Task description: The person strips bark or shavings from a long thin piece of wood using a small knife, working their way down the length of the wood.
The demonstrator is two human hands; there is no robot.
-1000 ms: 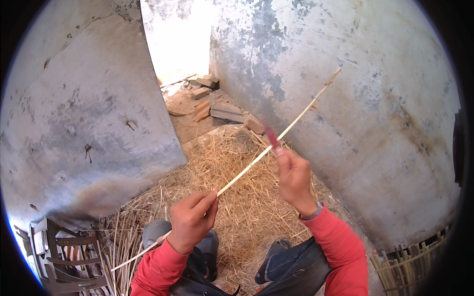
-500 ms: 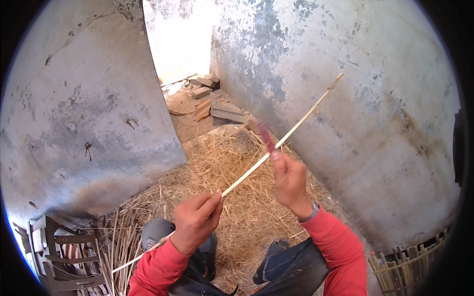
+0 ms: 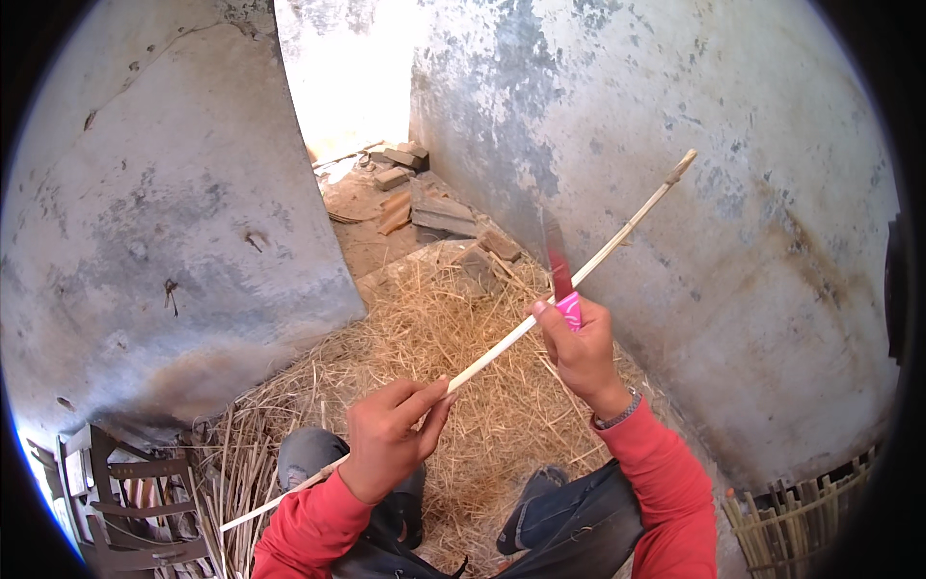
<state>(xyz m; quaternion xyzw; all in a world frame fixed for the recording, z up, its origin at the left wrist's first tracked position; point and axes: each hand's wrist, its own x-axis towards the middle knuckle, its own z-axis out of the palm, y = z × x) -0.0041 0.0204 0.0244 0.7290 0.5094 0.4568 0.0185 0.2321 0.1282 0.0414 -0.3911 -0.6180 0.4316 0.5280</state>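
Note:
A long pale cane strip runs slantwise from low left, beneath my left forearm, up to the right, where its brownish tip shows a knot. My left hand is closed round the strip, pinching it between thumb and fingers. Further along, my right hand grips a knife by its pink handle. The reddish blade points upward and crosses the strip, touching or nearly touching it; its upper end is blurred. My right thumb lies close to the strip.
Straw-like shavings cover the floor between my legs. A pile of cane strips lies at the left beside a dark chair frame. Bricks and broken tiles are heaped by the bright opening. Worn walls flank both sides; a slatted basket stands lower right.
My right hand and the knife have moved slightly right and turned, so the pink handle now shows. The strip's far end has shifted a little to the right; my left hand has barely moved.

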